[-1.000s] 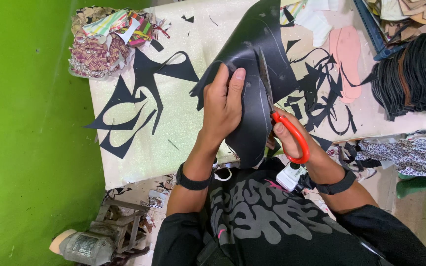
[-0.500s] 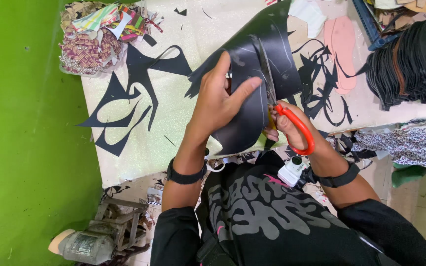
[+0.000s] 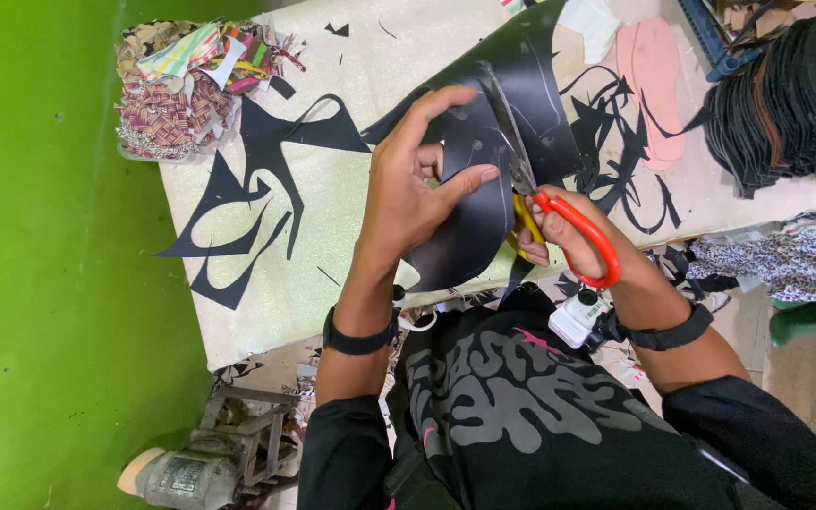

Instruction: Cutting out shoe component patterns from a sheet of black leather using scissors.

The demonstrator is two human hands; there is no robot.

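My left hand (image 3: 413,194) grips a black sheet of flexible material (image 3: 484,208), thumb and fingers pinching it from both sides above the pale worktable (image 3: 351,236). My right hand (image 3: 569,236) holds scissors with red and yellow handles (image 3: 573,236); their blades (image 3: 512,156) bite into the black sheet just right of my left fingers. The sheet curls upward toward the table's far side.
Black offcuts (image 3: 257,198) lie on the table at left. A heap of patterned fabric scraps (image 3: 191,85) sits at the far left corner. Pink sole shapes (image 3: 658,85) and a stack of dark cut pieces (image 3: 795,94) are at the right. A small motor (image 3: 191,472) stands below by the green wall.
My left hand has shifted its hold, fingers spreading over the sheet. The scissors have moved further along the cut in the black material.
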